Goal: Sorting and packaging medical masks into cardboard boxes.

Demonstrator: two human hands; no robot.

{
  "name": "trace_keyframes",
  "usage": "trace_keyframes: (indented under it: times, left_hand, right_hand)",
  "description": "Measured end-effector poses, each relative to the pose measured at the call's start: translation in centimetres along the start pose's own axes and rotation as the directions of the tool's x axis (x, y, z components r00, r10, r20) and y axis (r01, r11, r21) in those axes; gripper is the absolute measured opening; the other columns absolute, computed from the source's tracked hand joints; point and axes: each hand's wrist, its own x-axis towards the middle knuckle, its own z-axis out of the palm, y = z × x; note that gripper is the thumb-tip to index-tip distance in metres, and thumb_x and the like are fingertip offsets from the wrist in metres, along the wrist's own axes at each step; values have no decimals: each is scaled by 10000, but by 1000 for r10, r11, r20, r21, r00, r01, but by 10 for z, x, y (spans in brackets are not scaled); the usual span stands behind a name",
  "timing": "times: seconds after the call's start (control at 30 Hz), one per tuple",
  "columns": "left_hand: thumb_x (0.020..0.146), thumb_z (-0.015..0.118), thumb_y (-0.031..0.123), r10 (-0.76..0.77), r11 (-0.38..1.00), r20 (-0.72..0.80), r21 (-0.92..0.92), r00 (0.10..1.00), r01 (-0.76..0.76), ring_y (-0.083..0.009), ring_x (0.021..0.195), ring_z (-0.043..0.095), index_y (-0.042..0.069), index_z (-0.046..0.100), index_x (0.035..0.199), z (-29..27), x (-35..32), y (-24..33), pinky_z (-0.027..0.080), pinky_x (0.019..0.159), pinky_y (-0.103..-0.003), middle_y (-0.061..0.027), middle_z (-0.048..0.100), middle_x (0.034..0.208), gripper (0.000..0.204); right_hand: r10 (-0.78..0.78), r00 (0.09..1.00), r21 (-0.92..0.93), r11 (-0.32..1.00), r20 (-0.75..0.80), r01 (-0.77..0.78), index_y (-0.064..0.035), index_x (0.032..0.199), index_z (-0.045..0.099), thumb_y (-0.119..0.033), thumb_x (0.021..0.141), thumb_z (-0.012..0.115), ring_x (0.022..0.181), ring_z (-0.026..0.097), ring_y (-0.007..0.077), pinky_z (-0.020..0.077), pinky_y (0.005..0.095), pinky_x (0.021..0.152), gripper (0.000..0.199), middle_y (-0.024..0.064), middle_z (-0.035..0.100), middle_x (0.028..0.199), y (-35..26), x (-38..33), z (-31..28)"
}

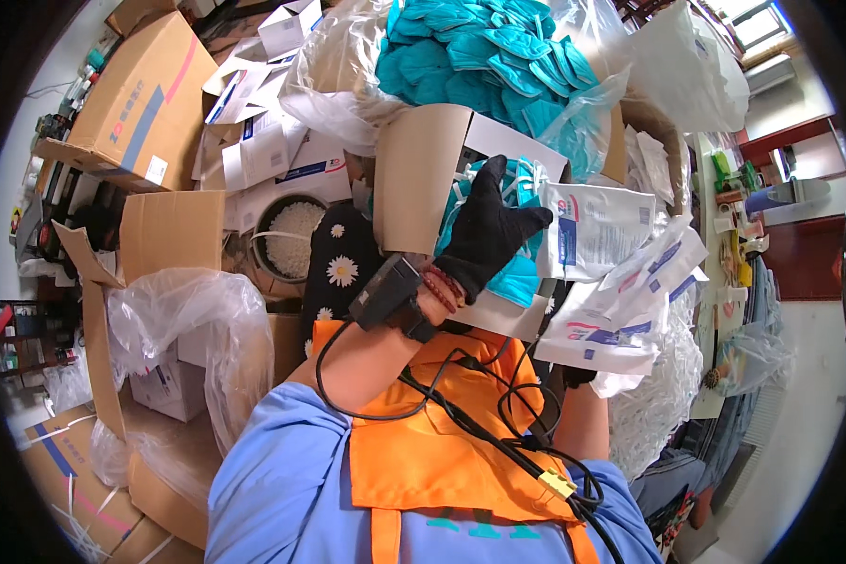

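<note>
A big clear bag of teal masks sits at the top, above an open carton on the person's lap that holds more teal masks. The left hand, in a black glove, reaches into the carton with its fingers spread and resting on the masks, beside a white pouch at the carton's right. The right hand is mostly hidden under a stack of white pouches, so I cannot tell how its fingers are set.

window: 1 o'clock, bright daylight
floor: 4 o'clock, pale
cabinet: 3 o'clock, dark red
wall: 10 o'clock, white
</note>
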Motion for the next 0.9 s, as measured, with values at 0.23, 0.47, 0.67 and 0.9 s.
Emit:
trace_keyframes:
  times: [0.23, 0.47, 0.67, 0.9]
  left_hand:
    - [872, 673, 146, -103, 978, 314, -141, 944, 154, -245, 1012, 611, -16, 356, 1426, 0, 15, -12, 506, 889, -389, -191, 501, 1375, 658]
    - [732, 701, 102, 160, 981, 512, 14, 844, -195, -367, 1310, 459, -14, 271, 1462, -13, 12, -4, 383, 1093, -387, -232, 450, 1405, 856]
    - [723, 814, 380, -19, 937, 568, 298, 823, -184, -418, 1191, 546, 9, 268, 1465, -9, -1, 22, 472, 969, -434, -264, 476, 1378, 993]
    - [803, 598, 73, 54, 810, 342, 535, 938, -242, -346, 811, 686, 97, 606, 1231, 5, -14, 11, 549, 706, -436, -176, 686, 1028, 429]
  right_hand:
    - [50, 999, 110, 993, 16, -52, -59, 1446, 418, -287, 1045, 419, 1317, 459, 214, 352, 324, 1104, 461, 109, 477, 1445, 1, 1, 0]
    - [109, 993, 151, 982, 39, -114, -70, 1439, 436, -275, 1049, 416, 1322, 454, 208, 351, 320, 1103, 441, 105, 480, 1445, 0, -2, 0]
    - [99, 992, -146, 983, -76, -109, -34, 1159, 619, -99, 948, 609, 1034, 607, 156, 480, 288, 887, 221, 91, 662, 1106, 3, 21, -14]
    - [-299, 954, -574, 787, -34, 226, -35, 947, 635, -37, 867, 605, 701, 574, 179, 479, 319, 653, 86, 43, 592, 746, -24, 23, -30]
